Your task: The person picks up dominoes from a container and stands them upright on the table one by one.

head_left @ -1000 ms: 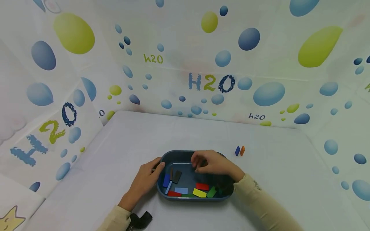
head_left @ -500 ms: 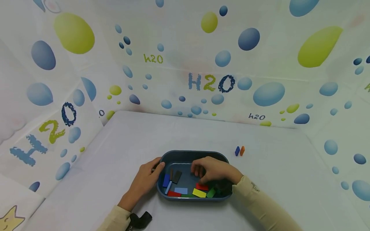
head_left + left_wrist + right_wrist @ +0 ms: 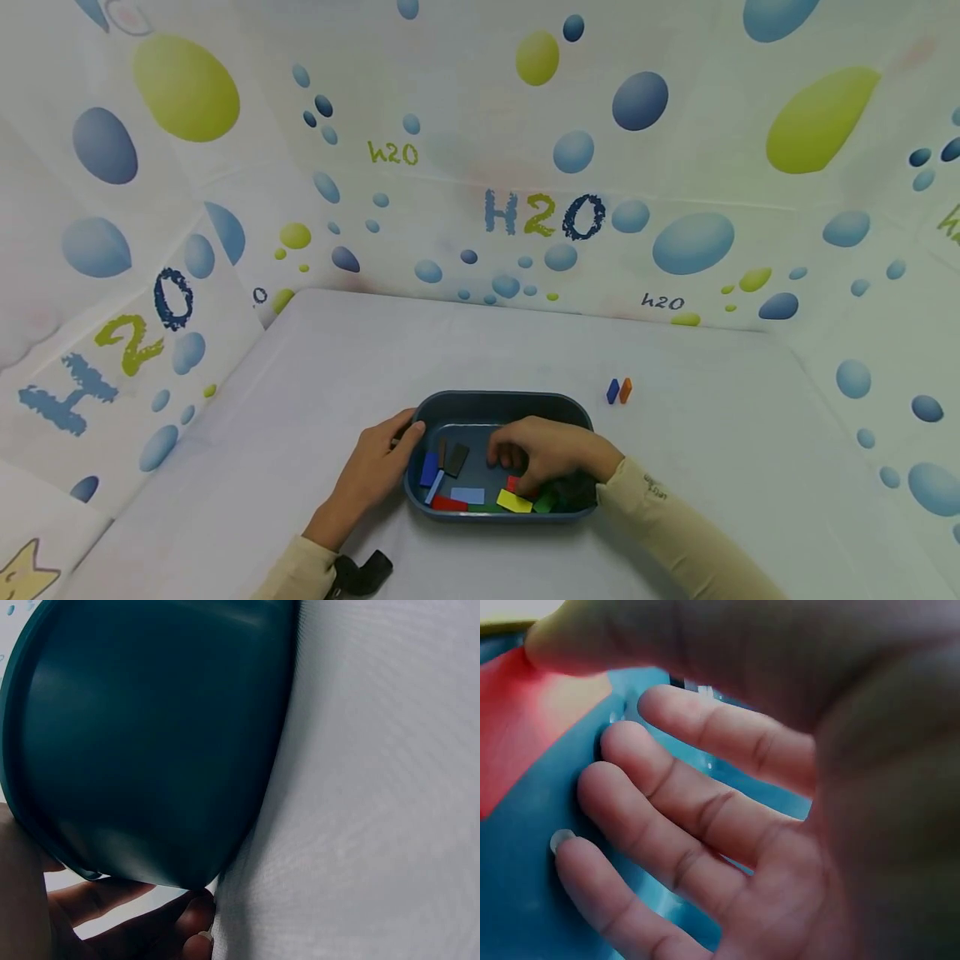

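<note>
A dark blue oval plastic tray [image 3: 498, 519] stands on the white table. My left hand [image 3: 378, 467] grips its left end, thumb over the rim and fingers against the outer wall; the left wrist view shows that wall [image 3: 150, 742] close up. Inside the tray is my right hand [image 3: 551, 450]. Its thumb touches a red block [image 3: 525, 720], while the other fingers are spread, slightly bent, with nothing between them. Nearby lie a yellow block [image 3: 514, 501] and a green block [image 3: 545, 503], partly hidden by the right hand.
On the tray's left side lie a blue block [image 3: 429, 469], dark blocks [image 3: 457, 460], light blue blocks [image 3: 467, 496] and another red block [image 3: 449, 504]. Beyond the tray, a blue block [image 3: 613, 391] and an orange block [image 3: 626, 391] stand on edge. Patterned sheets [image 3: 450, 100] surround the table.
My right hand has come down and nearer within the tray, its thumb reaching the red block and covering part of it. The left hand keeps its hold. The head view shifted slightly.
</note>
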The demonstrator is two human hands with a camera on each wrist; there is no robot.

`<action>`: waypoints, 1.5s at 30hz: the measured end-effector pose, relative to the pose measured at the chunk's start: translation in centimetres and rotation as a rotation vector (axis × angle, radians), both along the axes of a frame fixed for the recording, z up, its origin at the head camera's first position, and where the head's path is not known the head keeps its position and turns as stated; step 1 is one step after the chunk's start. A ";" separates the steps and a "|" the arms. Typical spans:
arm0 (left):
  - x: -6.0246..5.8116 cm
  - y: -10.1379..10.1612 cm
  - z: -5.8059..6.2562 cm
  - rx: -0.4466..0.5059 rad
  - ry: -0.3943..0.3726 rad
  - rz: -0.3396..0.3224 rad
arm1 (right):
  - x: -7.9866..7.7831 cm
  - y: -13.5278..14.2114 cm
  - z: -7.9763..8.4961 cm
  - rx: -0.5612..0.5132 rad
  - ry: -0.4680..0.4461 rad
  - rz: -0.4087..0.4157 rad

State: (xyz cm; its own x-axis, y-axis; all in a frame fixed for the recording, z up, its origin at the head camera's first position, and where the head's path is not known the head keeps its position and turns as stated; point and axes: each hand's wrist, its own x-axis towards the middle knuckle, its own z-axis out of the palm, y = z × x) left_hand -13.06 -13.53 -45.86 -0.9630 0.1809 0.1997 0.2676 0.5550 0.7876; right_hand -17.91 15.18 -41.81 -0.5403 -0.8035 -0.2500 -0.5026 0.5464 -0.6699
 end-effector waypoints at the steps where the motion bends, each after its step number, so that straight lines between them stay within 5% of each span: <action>1: 0.0 0.0 0.0 0.000 0.001 -0.001 | 0.0 0.0 0.0 -0.006 0.008 0.006; 16: -0.2 -0.1 0.0 0.008 0.016 -0.019 | -0.1 0.5 -0.1 -0.012 0.049 -0.007; 26: -0.2 0.0 0.0 0.001 -0.010 -0.007 | -0.1 0.5 -0.1 0.029 -0.006 0.024; 45: -0.1 0.0 0.0 -0.011 -0.015 0.007 | -0.2 0.5 -0.4 -0.028 0.091 0.000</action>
State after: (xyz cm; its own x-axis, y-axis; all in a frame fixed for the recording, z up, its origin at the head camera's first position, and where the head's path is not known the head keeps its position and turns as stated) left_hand -13.14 -13.53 -45.90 -0.9672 0.1759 0.1834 0.2518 0.5657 0.7852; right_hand -18.07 15.64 -42.20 -0.5595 -0.8095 -0.1778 -0.5619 0.5282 -0.6366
